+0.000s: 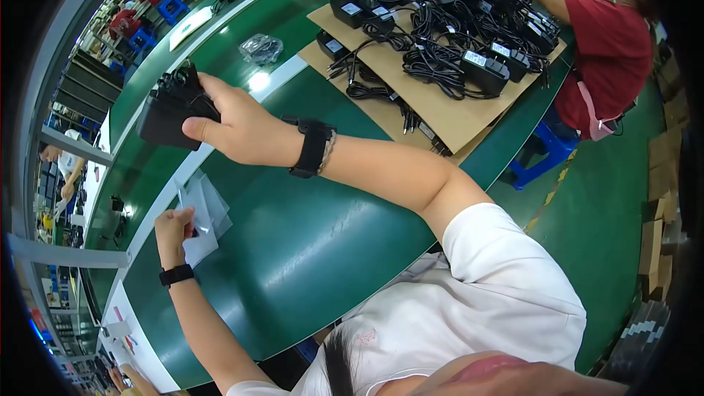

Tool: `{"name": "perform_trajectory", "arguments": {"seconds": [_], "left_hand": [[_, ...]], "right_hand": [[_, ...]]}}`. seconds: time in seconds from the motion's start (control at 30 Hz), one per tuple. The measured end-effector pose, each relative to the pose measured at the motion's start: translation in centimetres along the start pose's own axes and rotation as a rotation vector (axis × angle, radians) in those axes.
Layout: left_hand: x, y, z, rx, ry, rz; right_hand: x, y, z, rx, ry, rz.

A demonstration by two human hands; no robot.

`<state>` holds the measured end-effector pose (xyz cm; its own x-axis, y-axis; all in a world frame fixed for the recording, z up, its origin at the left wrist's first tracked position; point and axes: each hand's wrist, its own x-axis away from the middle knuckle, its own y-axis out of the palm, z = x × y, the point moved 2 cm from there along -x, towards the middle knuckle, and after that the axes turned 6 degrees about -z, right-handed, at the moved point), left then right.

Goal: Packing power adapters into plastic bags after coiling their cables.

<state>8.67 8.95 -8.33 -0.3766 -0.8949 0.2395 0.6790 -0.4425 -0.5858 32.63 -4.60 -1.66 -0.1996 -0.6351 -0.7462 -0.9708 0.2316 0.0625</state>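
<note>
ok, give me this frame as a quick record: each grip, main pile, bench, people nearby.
right grip: holds black adapter with bundled cable, raised above bench
left grip: pinches clear plastic bags
main pile: black adapters and cables on cardboard sheets
bench: green, glossy; crumpled clear plastic lies beyond the right grip
nearest co-worker: red top, upper right, beside the pile
</note>
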Motion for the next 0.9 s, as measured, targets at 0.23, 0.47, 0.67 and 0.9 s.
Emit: {"name": "perform_trajectory", "arguments": {"seconds": [0.23,0.47,0.67,0.9], "left_hand": [[0.2,-2.8,-5.5,0.536,0.088,-0.051],[1.7,-4.3,-5.6,0.258,-0.003,0.307],[3.1,-3.1,-2.8,-0.493,0.079,0.404],[3.0,-3.8,-2.4,-0.758,0.173,0.5]], "right_hand": [[-0.3,0.7,-1.3,0.246,0.002,0.028],[-0.4,2.2,-1.8,-0.11,0.122,-0.085],[-0.5,1.8,-1.3,-0.129,0.101,-0.102],[-0.1,1.1,-1.0,0.044,0.054,-0.064]]}}
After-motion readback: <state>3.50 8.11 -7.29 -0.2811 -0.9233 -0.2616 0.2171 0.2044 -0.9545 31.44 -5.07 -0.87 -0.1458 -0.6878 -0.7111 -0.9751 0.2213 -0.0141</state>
